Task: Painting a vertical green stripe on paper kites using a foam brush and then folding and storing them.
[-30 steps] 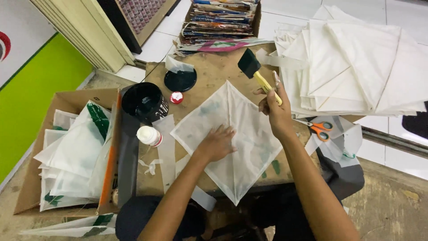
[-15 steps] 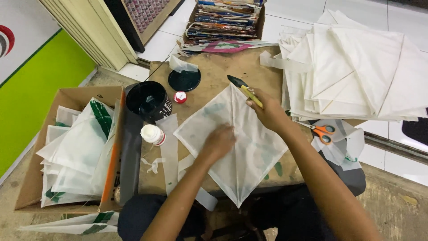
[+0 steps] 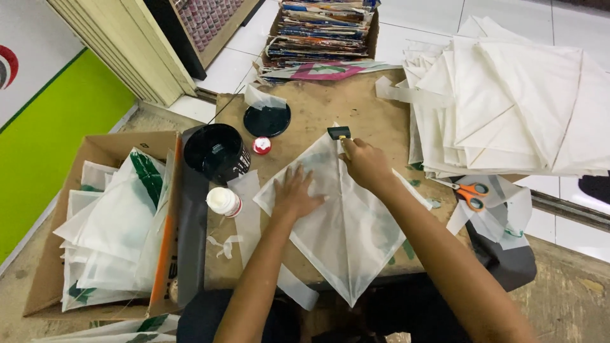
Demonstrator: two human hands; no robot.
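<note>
A white diamond-shaped paper kite (image 3: 346, 225) lies flat on the brown work board (image 3: 318, 108). My left hand (image 3: 295, 194) presses flat on its left half, fingers spread. My right hand (image 3: 363, 164) grips a black-headed brush (image 3: 339, 134) with a yellow handle, its head down at the kite's top corner.
A black pot (image 3: 216, 151), its black lid (image 3: 267, 119), a small red cap (image 3: 261, 145) and a white bottle (image 3: 223, 201) sit left of the kite. A cardboard box of folded kites (image 3: 108, 222) is at left. A stack of white kites (image 3: 521, 101) and orange scissors (image 3: 469, 192) lie right.
My right hand swung the brush down from the air onto the kite's top corner. My left hand stayed flat on the kite, shifting slightly up.
</note>
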